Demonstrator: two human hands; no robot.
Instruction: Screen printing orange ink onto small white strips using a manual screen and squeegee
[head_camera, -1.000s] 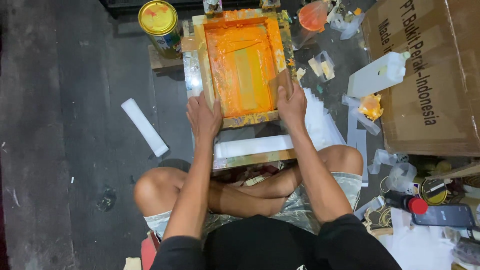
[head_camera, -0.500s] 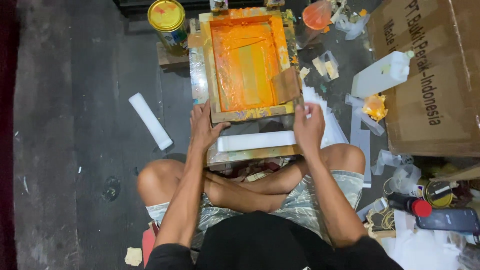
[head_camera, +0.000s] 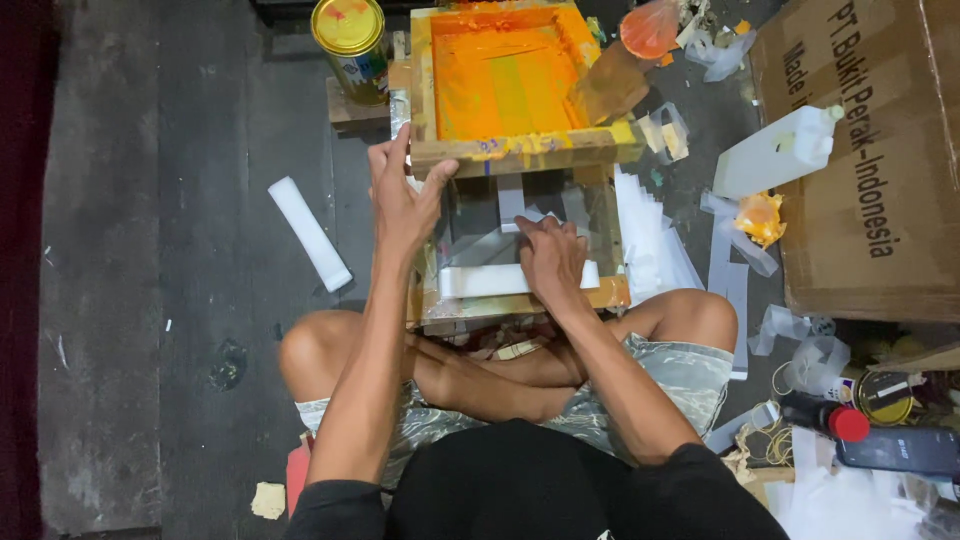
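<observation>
I sit cross-legged on a dark floor. A wooden screen-printing frame (head_camera: 520, 150) coated in orange ink is tilted up at its near edge. My left hand (head_camera: 400, 195) grips the frame's near left corner and holds it raised. Under the frame lies a glass-topped board (head_camera: 600, 290) with white strips (head_camera: 470, 280) on it. My right hand (head_camera: 550, 260) rests flat on that board, fingers on a clear plastic piece (head_camera: 540, 215) below the lifted frame.
A yellow-lidded tin (head_camera: 350, 40) stands at the back left. A white roll (head_camera: 310, 235) lies on the floor to the left. To the right are a white plastic jug (head_camera: 775, 155), a big cardboard box (head_camera: 870, 160), stacked white sheets (head_camera: 650, 240), and clutter with a phone (head_camera: 895, 450).
Both hands pressed on the flat frame before. The frame's near edge has since been lifted by my left hand, and my right hand has come down onto the board beneath it.
</observation>
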